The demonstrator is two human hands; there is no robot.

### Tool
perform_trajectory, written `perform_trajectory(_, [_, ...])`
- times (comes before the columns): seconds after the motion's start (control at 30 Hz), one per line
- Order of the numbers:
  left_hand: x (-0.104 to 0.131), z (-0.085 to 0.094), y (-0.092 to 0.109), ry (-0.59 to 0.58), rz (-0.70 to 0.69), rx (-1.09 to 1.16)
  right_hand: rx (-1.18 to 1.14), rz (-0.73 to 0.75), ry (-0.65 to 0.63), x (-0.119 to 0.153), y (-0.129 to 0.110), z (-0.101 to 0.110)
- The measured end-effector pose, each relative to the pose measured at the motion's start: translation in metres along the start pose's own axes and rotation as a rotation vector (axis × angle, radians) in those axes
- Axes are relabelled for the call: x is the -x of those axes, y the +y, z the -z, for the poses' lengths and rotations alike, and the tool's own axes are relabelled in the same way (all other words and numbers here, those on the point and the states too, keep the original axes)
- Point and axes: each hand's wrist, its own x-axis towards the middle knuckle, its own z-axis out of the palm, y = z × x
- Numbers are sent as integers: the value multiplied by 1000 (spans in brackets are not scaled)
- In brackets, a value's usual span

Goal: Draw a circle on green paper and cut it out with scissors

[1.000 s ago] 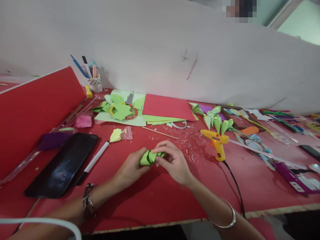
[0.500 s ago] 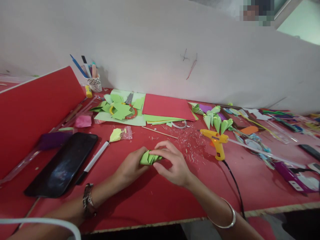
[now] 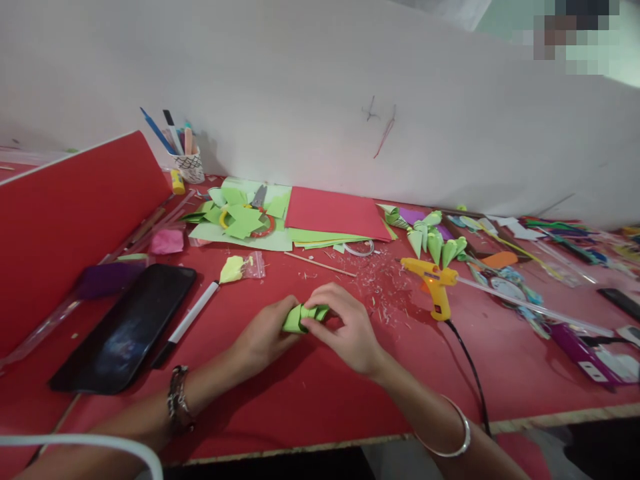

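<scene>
The step in hand appears to be folding or rolling a small green paper piece point(image 3: 294, 321), held between the two hands just above the near middle of the counter point(image 3: 280, 420). The left hand point(image 3: 267, 329) pinches its left end between thumb and fingers; the right hand point(image 3: 347, 327) pinches the other end, thumb in front, fingertips curled over the folds. The next move seems to call for a steady left hold and light right-hand pressure, lest the folds spring open. No brand or writing can be read: the glue gun point(image 3: 435, 287), marker point(image 3: 195, 315) and phone point(image 3: 125, 327) show no legible label, and the patterned cup point(image 3: 190, 167) bears only dark lines.
</scene>
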Motion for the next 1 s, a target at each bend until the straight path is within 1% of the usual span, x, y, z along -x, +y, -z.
perform_trajectory(0.13, [0,1,2,-16,10,32,19,36,-14,1,0,-1])
perform_trajectory(0.33, [-1,2,1,24,-37,133,0,111,-65,-1,-4,3])
perform_trajectory(0.43, [-2,2,-1,18,-41,198,-36,95,-64,-2,-5,8])
perform_trajectory(0.57, [-2,1,-4,-33,-5,218,-72,81,-72,-3,-4,11])
perform_trajectory(0.77, [-2,1,-3,-86,21,297,-135,70,-77,-3,-4,10])
perform_trajectory(1.0, [-3,2,2,-87,37,337,-159,52,-68,-4,-6,8])
